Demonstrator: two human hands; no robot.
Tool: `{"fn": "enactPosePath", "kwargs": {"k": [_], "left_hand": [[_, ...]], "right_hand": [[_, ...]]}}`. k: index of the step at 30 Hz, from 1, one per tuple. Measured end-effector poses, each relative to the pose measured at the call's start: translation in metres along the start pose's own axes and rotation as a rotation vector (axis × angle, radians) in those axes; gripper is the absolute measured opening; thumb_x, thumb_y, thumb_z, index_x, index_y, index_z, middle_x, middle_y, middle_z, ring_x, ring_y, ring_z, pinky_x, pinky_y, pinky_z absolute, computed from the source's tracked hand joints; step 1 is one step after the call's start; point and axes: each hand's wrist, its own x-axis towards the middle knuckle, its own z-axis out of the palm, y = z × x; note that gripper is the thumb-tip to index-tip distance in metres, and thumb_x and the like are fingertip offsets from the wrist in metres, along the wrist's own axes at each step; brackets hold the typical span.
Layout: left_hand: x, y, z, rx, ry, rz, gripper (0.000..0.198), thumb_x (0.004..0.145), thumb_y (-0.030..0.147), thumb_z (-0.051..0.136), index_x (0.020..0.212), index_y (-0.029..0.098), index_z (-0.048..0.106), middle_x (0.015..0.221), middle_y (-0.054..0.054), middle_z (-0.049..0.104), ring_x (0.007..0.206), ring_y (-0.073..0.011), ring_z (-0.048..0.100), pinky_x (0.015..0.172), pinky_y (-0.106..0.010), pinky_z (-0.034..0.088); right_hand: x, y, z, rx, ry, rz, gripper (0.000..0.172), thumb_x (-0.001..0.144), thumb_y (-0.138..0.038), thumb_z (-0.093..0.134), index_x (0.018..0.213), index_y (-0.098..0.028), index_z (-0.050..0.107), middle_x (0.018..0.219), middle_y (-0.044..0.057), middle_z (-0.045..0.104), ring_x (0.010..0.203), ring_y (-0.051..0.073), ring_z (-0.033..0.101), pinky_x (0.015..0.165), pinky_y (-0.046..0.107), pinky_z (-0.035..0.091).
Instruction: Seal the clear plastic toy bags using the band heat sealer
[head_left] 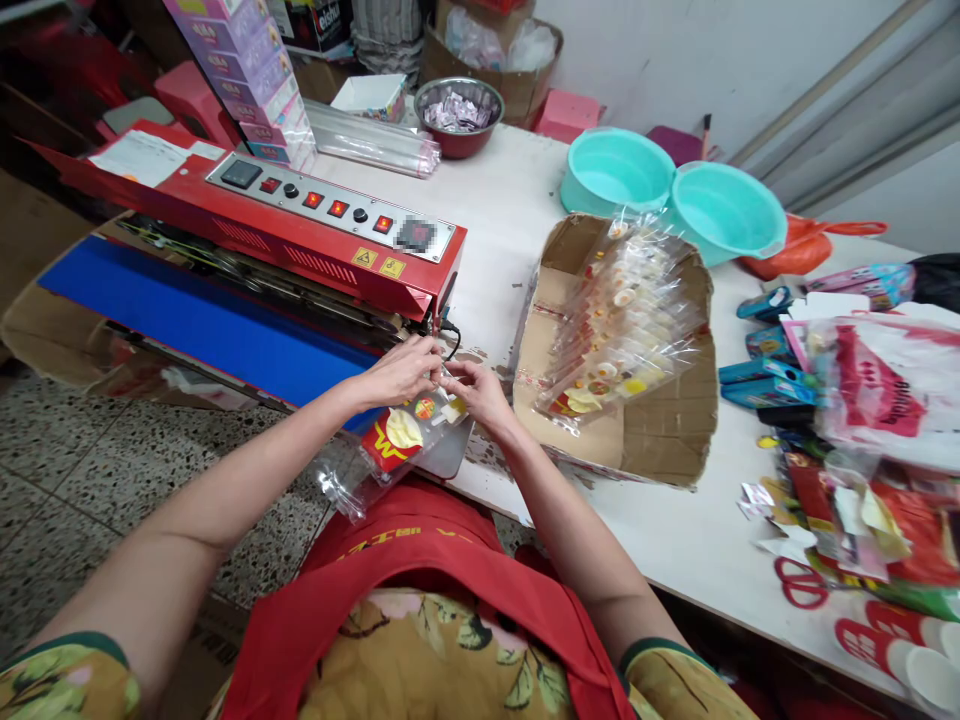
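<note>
Both my hands meet at the right end of a red band sealing machine point(330, 225) with a blue conveyor belt point(210, 328). Between them they pinch the upper edge of a clear plastic bag point(405, 428), which hangs tilted over the belt's end. Inside the bag are small toy foods and a red piece with a yellow pattern. My left hand point(405, 368) has its fingers closed on the bag's edge from the left. My right hand point(476, 392) grips the same edge from the right. The fingertips partly overlap, so the exact edge is hidden.
A cardboard box point(645, 430) of similar filled bags point(619, 310) stands right of my hands. Two turquoise basins point(619, 170) and a metal bowl point(459, 110) of small packets sit behind. Red scissors point(801, 582), paper cups point(874, 645) and mixed packaging lie at right.
</note>
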Motion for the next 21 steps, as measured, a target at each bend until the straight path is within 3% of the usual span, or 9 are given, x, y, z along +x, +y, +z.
{"fn": "enactPosePath", "kwargs": {"k": [5,10,13,17,21], "left_hand": [[-0.002,-0.003,0.001,-0.037,0.043,-0.007,0.009,0.086,0.024,0.052,0.087,0.02,0.06,0.103,-0.006,0.053,0.099,-0.0219,0.048,0.089,-0.035,0.041],[-0.005,-0.004,0.001,-0.101,0.056,-0.062,0.008,0.085,0.024,0.053,0.085,0.019,0.059,0.103,-0.005,0.052,0.1,-0.0217,0.05,0.088,-0.035,0.041],[-0.006,-0.006,0.003,-0.123,0.059,-0.07,0.008,0.085,0.025,0.053,0.086,0.019,0.059,0.104,-0.005,0.052,0.099,-0.0212,0.051,0.087,-0.034,0.042],[-0.004,-0.006,0.005,-0.123,0.08,-0.051,0.008,0.085,0.024,0.053,0.086,0.019,0.059,0.105,-0.006,0.052,0.101,-0.0213,0.051,0.088,-0.034,0.042],[-0.001,-0.004,0.006,-0.124,0.083,-0.045,0.009,0.085,0.024,0.052,0.085,0.019,0.059,0.106,-0.006,0.052,0.102,-0.0217,0.051,0.089,-0.035,0.042]], "right_hand": [[0.0,0.0,0.005,-0.022,0.095,-0.02,0.047,0.07,-0.053,0.071,0.102,-0.018,0.069,0.087,0.005,0.071,0.074,0.018,0.063,0.065,0.029,0.049],[-0.013,-0.001,0.004,0.105,0.184,-0.036,0.047,0.077,-0.055,0.064,0.107,-0.019,0.066,0.095,0.006,0.07,0.082,0.019,0.065,0.071,0.031,0.051],[-0.022,0.005,0.005,0.186,0.21,-0.014,0.047,0.071,-0.05,0.072,0.106,-0.019,0.066,0.089,0.005,0.071,0.083,0.02,0.065,0.072,0.032,0.052],[-0.022,0.015,0.011,0.129,0.268,-0.012,0.038,0.066,-0.043,0.075,0.095,-0.019,0.071,0.081,0.004,0.07,0.073,0.018,0.062,0.067,0.031,0.051],[-0.013,0.016,0.009,0.124,0.219,0.031,0.039,0.059,-0.04,0.08,0.09,-0.017,0.073,0.07,0.002,0.068,0.062,0.016,0.057,0.059,0.028,0.047]]}}
